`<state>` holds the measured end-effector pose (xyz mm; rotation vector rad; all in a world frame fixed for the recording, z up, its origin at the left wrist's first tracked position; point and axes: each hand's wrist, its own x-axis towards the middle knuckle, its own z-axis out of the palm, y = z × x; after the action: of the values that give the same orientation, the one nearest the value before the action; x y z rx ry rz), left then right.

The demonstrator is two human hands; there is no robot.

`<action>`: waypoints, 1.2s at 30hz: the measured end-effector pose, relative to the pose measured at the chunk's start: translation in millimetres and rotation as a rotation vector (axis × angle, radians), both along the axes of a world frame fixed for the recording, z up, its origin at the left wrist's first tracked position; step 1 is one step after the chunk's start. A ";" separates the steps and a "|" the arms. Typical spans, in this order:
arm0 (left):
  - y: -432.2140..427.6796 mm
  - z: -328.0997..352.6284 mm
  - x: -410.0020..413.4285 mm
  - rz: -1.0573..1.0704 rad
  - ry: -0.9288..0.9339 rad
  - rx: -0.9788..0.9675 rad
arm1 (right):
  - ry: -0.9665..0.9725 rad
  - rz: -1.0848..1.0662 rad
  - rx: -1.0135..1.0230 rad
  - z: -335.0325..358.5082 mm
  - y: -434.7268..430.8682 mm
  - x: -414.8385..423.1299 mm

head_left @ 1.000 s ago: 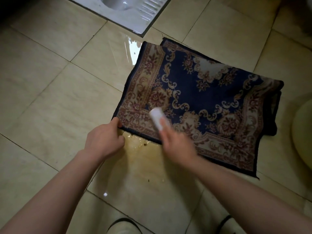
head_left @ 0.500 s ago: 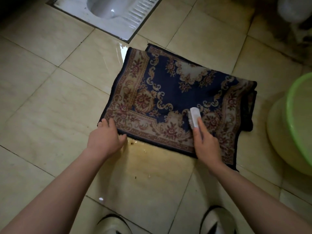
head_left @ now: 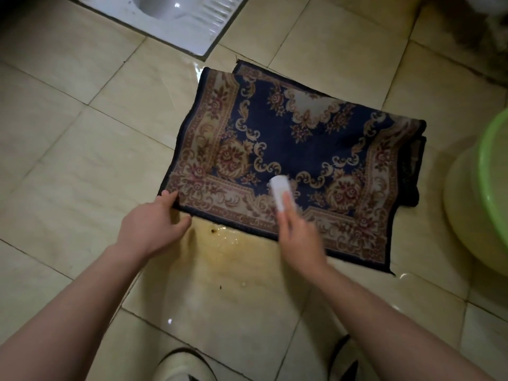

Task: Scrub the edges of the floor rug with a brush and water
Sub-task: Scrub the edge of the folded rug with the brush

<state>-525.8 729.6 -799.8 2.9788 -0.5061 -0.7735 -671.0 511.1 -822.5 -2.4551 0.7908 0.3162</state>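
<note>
A folded rug (head_left: pixel 302 149), navy with beige and maroon floral borders, lies on the tiled floor. My left hand (head_left: pixel 154 226) holds its near left corner, fingers at the dark edge. My right hand (head_left: pixel 298 237) grips a white brush (head_left: pixel 280 192) pressed on the rug's near border, a little right of the middle. Brown dirty water (head_left: pixel 233 243) pools on the tile just in front of the rug's near edge.
A white squat toilet pan (head_left: pixel 178 20) is set in the floor at the top left. A green basin (head_left: pixel 492 182) stands at the right edge beside the rug. My two shoes (head_left: pixel 181 367) show at the bottom. The tiles around are wet.
My right hand has slid the brush leftward along the rug's near border since half a second ago. My left hand stays at the near left corner.
</note>
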 end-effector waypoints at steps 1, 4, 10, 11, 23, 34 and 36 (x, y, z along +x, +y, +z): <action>-1.4 1.1 -0.3 -0.011 -0.004 0.008 | 0.059 0.157 0.051 -3.5 25.1 -3.9; 1.4 2.9 3.3 -0.037 0.004 0.022 | 0.087 0.380 0.233 6.0 55.8 -4.5; 9.0 3.1 7.1 -0.040 0.021 -0.001 | -0.060 -0.072 0.080 4.2 -4.8 39.1; 7.5 2.9 6.2 -0.056 0.014 0.006 | -0.029 -0.052 0.046 0.3 6.0 37.7; 26.3 -16.3 20.0 -0.082 0.036 -0.047 | -0.015 0.063 -0.075 -4.9 19.5 57.7; 44.2 -20.6 4.5 -0.020 -0.089 -0.231 | -0.054 0.083 0.058 6.5 26.5 79.8; 48.6 -25.3 4.3 -0.113 -0.121 -0.226 | 0.005 0.163 -0.013 0.8 39.6 73.2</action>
<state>-521.4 778.2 -825.1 2.8174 -0.7210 -0.5053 -597.8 550.7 -821.7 -2.5371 0.5975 0.3786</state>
